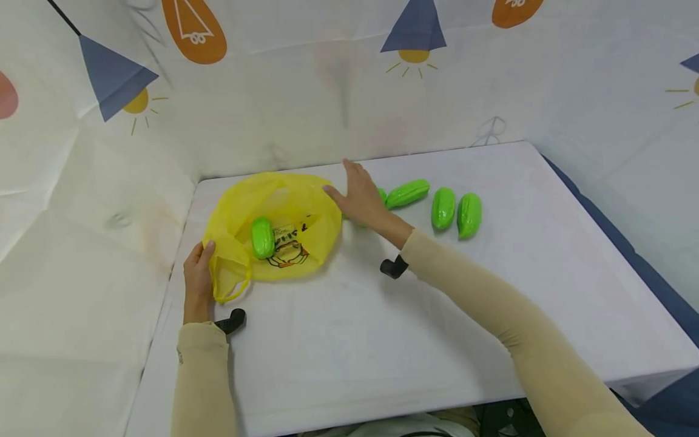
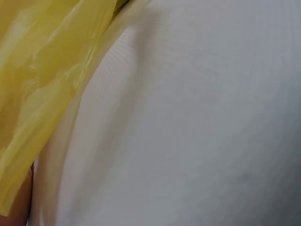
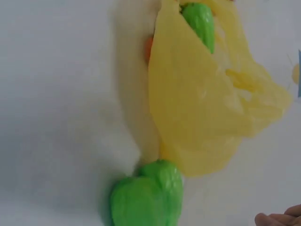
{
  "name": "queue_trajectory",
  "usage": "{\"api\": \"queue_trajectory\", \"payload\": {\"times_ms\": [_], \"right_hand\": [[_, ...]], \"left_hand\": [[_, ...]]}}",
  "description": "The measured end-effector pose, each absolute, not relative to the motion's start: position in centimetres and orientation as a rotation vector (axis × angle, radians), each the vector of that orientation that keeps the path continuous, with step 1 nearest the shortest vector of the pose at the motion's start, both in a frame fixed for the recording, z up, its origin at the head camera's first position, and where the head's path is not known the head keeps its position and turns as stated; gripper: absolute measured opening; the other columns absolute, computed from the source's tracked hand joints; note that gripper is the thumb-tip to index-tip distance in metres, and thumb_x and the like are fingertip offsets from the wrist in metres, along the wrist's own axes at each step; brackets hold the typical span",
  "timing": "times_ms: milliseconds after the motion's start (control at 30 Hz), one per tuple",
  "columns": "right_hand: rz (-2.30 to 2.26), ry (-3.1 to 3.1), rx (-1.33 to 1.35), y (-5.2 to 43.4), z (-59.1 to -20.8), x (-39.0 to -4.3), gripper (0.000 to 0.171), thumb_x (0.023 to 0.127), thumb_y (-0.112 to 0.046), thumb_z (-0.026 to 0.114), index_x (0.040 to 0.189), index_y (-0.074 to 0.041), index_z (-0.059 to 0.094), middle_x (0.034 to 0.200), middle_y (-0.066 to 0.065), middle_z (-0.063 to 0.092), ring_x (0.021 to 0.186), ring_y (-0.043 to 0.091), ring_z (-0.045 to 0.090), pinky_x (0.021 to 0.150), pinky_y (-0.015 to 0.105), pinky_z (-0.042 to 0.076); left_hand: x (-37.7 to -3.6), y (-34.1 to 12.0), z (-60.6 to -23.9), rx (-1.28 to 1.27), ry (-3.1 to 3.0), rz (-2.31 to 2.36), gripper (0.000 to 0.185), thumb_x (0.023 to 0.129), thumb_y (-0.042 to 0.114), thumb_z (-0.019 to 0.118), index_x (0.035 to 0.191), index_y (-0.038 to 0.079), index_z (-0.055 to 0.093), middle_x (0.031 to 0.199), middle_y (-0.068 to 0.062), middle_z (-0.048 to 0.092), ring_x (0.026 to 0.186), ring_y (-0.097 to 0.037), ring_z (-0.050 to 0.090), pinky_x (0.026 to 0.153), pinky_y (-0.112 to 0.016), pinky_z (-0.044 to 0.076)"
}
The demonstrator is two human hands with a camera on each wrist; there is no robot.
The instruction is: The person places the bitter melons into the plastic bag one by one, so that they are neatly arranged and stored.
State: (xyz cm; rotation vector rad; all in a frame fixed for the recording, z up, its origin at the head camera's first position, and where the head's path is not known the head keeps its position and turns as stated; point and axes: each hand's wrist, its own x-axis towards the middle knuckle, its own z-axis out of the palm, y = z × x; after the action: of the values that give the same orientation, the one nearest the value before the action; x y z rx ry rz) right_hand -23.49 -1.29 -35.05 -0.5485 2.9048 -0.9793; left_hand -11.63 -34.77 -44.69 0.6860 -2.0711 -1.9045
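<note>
The yellow bag (image 1: 273,224) is pinched at its 8 o'clock rim by the left hand (image 1: 198,276), one green gourd (image 1: 262,237) already inside. The right hand (image 1: 361,197), fingers relaxed, hovers over another gourd (image 3: 148,197) at 3 o'clock. Probably best if the mouth's kept wide on the worktop (image 1: 415,315).

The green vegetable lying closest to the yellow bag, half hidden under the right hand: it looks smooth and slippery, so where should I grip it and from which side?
Judging by its pose, grip the green vegetable across its rounded middle, coming from above: it lies flat on the table beside the yellow bag, directly beneath the right hand, whose fingers are straight.
</note>
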Motion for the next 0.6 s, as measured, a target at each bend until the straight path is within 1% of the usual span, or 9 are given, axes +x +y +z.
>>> {"api": "queue_trajectory", "payload": {"times_ms": [67,133,267,400,600], "right_hand": [[-0.988,2.917,-0.477,0.2,-35.1,-24.3,0.082,0.091,-0.054,0.046,0.148,-0.006,0.014,0.153,0.012,0.020,0.140,0.026,0.019,0.112,0.039,0.020],[-0.974,2.936,-0.413,1.6,-35.5,-25.2,0.082,0.091,-0.055,0.046,0.148,-0.005,0.014,0.152,0.013,0.020,0.140,0.027,0.020,0.112,0.039,0.020],[-0.907,2.981,-0.354,4.0,-36.7,-26.3,0.083,0.091,-0.053,0.048,0.146,0.000,0.015,0.149,0.018,0.024,0.137,0.032,0.024,0.111,0.041,0.023],[-0.847,2.956,-0.332,5.6,-38.5,-26.7,0.087,0.090,-0.051,0.052,0.146,0.003,0.013,0.149,0.021,0.022,0.138,0.035,0.021,0.111,0.044,0.021],[-0.758,2.923,-0.346,6.3,-41.6,-26.6,0.095,0.086,-0.056,0.054,0.145,0.005,0.012,0.150,0.023,0.019,0.138,0.036,0.020,0.111,0.045,0.022]], "left_hand": [[-11.8,-35.0,-45.1,0.678,-2.069,-1.876,0.040,0.093,0.035,0.054,0.120,0.006,0.057,0.102,0.011,0.055,0.096,-0.006,0.046,0.084,-0.014,0.034],[-12.0,-35.2,-45.5,0.680,-2.061,-1.869,0.038,0.093,0.034,0.055,0.119,0.006,0.057,0.100,0.013,0.056,0.094,-0.005,0.046,0.081,-0.013,0.034],[-12.3,-35.4,-46.2,0.690,-2.034,-1.888,0.043,0.091,0.037,0.057,0.122,0.008,0.057,0.103,0.012,0.056,0.096,-0.005,0.047,0.081,-0.011,0.036],[-12.3,-35.4,-46.3,0.684,-2.022,-1.901,0.046,0.090,0.038,0.058,0.125,0.008,0.056,0.106,0.010,0.057,0.097,-0.005,0.048,0.081,-0.011,0.036],[-12.2,-35.4,-46.3,0.696,-2.065,-1.873,0.048,0.090,0.040,0.058,0.126,0.008,0.055,0.107,0.009,0.056,0.098,-0.005,0.048,0.081,-0.011,0.036]]}}
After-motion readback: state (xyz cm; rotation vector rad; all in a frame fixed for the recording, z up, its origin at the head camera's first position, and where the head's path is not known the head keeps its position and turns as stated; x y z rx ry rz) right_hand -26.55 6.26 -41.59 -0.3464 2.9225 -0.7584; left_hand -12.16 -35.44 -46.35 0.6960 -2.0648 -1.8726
